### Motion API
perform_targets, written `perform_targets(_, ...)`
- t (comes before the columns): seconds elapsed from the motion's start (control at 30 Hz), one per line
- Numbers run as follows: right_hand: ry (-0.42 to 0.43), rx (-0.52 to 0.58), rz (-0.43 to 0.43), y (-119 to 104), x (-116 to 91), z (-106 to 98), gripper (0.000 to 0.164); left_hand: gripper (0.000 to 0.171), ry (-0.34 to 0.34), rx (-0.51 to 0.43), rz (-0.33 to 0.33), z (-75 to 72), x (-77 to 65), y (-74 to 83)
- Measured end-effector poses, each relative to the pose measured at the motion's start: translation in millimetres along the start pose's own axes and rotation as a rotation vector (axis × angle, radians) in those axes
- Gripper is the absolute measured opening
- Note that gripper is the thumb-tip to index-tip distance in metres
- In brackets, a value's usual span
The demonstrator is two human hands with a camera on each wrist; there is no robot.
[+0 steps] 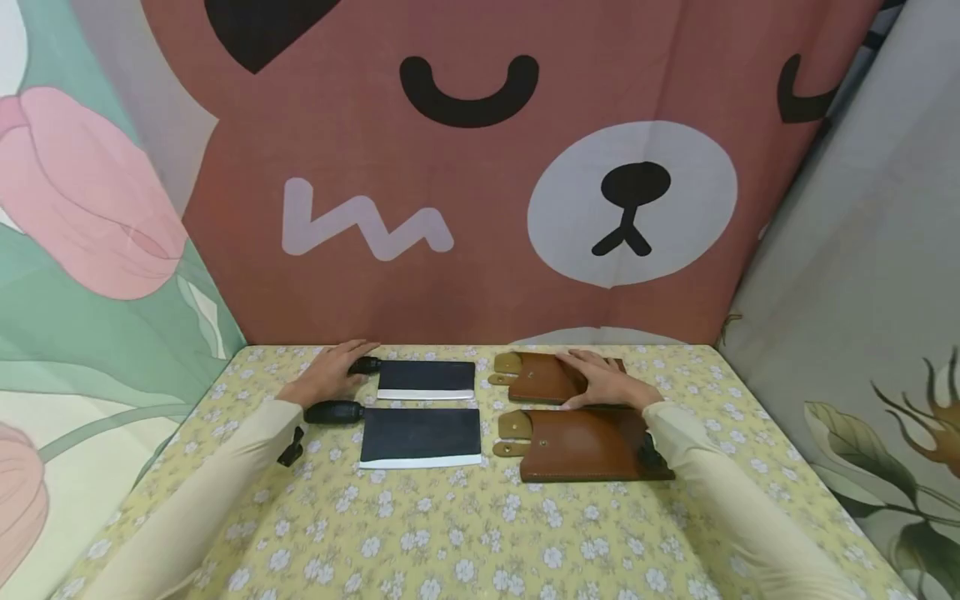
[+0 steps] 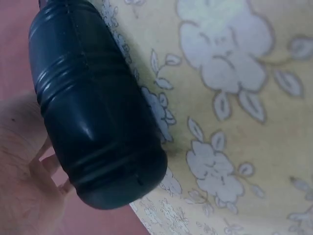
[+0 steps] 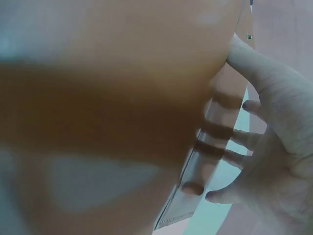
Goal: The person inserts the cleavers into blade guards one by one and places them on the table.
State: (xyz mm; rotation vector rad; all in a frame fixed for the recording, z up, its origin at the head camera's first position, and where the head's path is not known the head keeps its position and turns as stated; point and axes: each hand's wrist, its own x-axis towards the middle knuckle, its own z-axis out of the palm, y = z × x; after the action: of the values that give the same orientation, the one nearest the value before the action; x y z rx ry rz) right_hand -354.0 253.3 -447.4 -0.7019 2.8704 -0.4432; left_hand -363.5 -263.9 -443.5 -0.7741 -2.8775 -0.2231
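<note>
Two cleavers with dark blades and black handles lie flat, a far cleaver [image 1: 427,377] and a near cleaver [image 1: 420,436]. To their right are two brown leather sheaths with tan snap straps, a far sheath [image 1: 538,379] and a near sheath [image 1: 585,446]. My left hand [image 1: 326,372] is at the far cleaver's handle, fingers extended over it. The left wrist view shows a ribbed black handle [image 2: 93,107] close up, in front of the left hand [image 2: 22,161]. My right hand [image 1: 609,383] spreads its fingers over the far sheath. In the right wrist view, brown leather [image 3: 98,112] blurs the foreground beside the spread right hand [image 3: 279,122].
A yellow floral cloth [image 1: 465,542] covers the table. A brown curtain with a bear face [image 1: 480,292] stands along its far edge, and patterned curtains [image 1: 97,333] flank both sides.
</note>
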Motion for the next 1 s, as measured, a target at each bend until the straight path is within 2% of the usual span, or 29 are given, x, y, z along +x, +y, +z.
perform_targets(0.27,-0.056,0.03,0.026,-1.2,3.5,-1.3,0.107,0.056,-0.053,0.057,-0.091,4.3,2.8,-2.1)
perform_targets(0.5,-0.076,0.062,0.029,-0.4,6.8,-3.3,0.108,0.048,0.015,0.067,-0.034,6.5,7.9,-2.7)
perform_targets(0.63,-0.082,0.048,0.014,1.0,6.3,-5.6,0.107,0.045,0.008,0.076,-0.052,8.8,12.6,-2.8)
perform_targets(0.83,-0.002,0.027,-0.03,2.8,7.1,-11.6,0.108,0.042,0.027,0.08,-0.049,5.2,21.0,0.4)
perform_targets(1.0,-0.007,0.026,-0.047,4.4,5.9,-5.2,0.11,0.042,0.032,0.07,-0.062,8.3,16.6,0.2)
